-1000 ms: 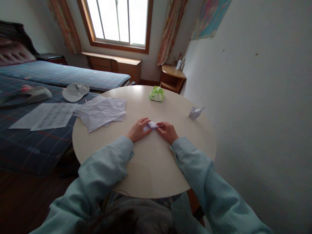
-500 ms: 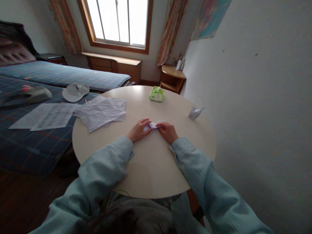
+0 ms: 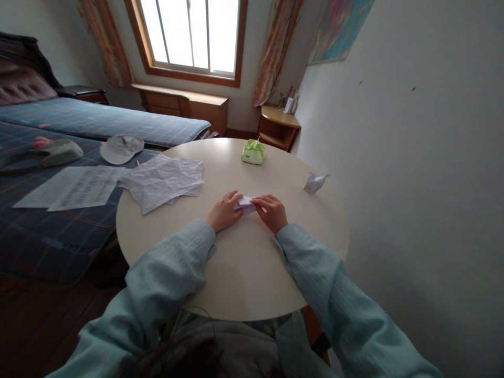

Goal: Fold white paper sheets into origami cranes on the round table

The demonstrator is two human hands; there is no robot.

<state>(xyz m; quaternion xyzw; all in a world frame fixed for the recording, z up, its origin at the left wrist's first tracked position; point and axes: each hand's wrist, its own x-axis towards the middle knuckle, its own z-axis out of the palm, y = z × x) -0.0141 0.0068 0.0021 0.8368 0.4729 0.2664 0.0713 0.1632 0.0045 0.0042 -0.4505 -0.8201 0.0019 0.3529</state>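
A small piece of folded white paper (image 3: 245, 202) lies between my hands near the middle of the round table (image 3: 244, 273). My left hand (image 3: 225, 211) is closed on its left end, fingers over the top and thumb along the near side. At the right end, my right hand (image 3: 271, 211) pinches the paper between thumb and fingertips. The fingers hide both ends of the paper. A folded paper bird (image 3: 315, 183) stands by itself to the right of my hands, near the table's edge.
Creased white sheets (image 3: 163, 181) overlap the table's left edge. A green tissue pack (image 3: 253, 152) sits at the far side. On the bed (image 3: 74, 231) beside the table are printed sheets (image 3: 79, 188) and a light cap (image 3: 122, 149). The wall (image 3: 413, 210) rises close on the right.
The folded paper has tilted, and more of its near face shows below the top edge. My right fingers have shifted slightly left along it. Both hands keep hold.
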